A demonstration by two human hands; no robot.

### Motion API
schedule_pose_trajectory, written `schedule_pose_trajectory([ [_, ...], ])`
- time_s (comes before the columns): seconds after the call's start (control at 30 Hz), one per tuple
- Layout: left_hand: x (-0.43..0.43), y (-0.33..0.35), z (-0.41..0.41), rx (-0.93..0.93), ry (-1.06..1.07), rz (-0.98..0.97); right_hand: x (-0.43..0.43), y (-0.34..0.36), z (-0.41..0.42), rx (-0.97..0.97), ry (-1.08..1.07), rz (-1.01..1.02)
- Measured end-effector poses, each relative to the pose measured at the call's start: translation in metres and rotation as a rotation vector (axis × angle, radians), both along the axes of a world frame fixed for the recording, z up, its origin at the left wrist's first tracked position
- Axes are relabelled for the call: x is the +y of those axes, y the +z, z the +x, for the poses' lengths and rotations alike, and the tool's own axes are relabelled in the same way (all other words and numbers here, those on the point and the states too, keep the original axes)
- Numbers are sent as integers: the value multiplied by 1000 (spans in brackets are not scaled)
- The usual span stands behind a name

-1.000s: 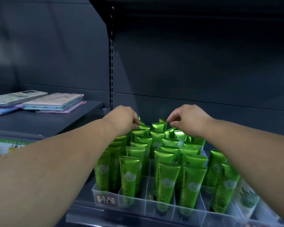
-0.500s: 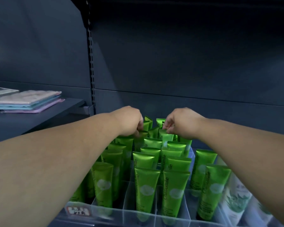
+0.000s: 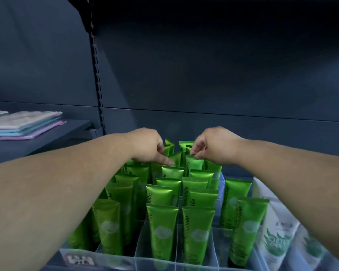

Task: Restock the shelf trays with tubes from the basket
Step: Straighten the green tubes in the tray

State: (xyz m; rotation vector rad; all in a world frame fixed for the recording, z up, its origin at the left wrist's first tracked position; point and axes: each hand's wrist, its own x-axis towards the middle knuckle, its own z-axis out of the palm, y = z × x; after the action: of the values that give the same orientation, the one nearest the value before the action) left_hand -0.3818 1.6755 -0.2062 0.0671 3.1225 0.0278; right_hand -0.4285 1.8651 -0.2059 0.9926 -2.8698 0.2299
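Now | step: setting the far rows of green tubes (image 3: pixel 161 222) straight in the clear tray (image 3: pixel 137 259) | left hand (image 3: pixel 149 147): fingers bent on far tube tops, cannot tell if it grips | right hand (image 3: pixel 215 147): pinches the top of one far tube (image 3: pixel 194 163) | next, likely: stand it upright, let go softly, then fetch more from the basket, which is not seen.

Left hand (image 3: pixel 147 145) and right hand (image 3: pixel 217 145): two. Green tubes (image 3: pixel 161 227): roughly twenty, rear ones uncountable. White tubes (image 3: pixel 274 237): two, lower right. Flat packets (image 3: pixel 25 122): one stack, left.
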Motion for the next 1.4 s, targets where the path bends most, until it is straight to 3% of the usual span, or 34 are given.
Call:
schedule_pose_trajectory([
  [0.5,24,1,-6,156,57,-20,1,-6,5,24,21,-46],
  [1.07,0,3,7,72,-107,59,-40,-10,8,6,-16,24],
  [1.17,-10,4,13,51,-124,-22,-41,-10,6,12,-28,28],
  [1.4,-8,0,10,188,-157,2,-51,-9,10,56,-42,-36],
])
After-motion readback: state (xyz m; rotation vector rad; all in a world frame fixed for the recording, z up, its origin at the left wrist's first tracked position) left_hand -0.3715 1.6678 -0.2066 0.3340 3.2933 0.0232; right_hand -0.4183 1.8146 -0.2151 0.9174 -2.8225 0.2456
